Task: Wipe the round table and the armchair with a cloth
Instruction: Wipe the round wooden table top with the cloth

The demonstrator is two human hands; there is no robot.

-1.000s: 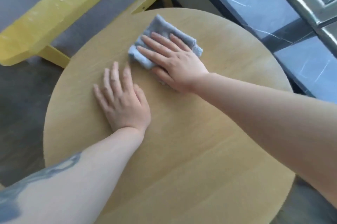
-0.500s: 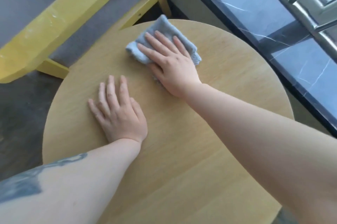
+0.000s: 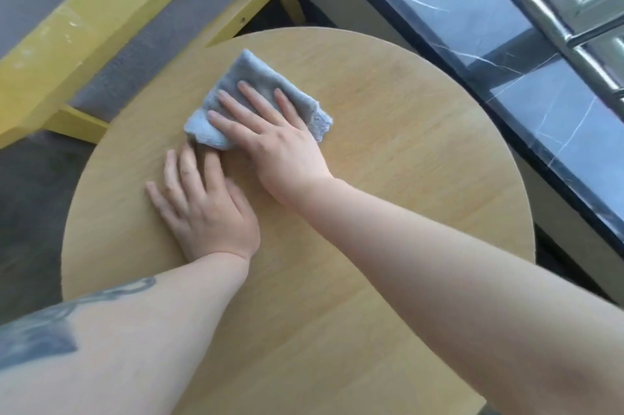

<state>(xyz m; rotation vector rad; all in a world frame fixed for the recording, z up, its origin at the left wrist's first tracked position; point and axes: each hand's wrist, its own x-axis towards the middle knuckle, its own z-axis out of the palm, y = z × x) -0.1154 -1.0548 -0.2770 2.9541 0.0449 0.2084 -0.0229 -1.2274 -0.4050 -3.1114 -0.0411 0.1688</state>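
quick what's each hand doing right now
Left hand: open, flat on the round table, holding nothing.
Right hand: open, fingers spread, pressing the blue cloth onto the table.

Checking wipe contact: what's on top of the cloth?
The right hand lies flat on the blue cloth, fingers spread. The table beneath the cloth is hidden.

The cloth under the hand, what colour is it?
Light blue-grey. The cloth shows best in the head view.
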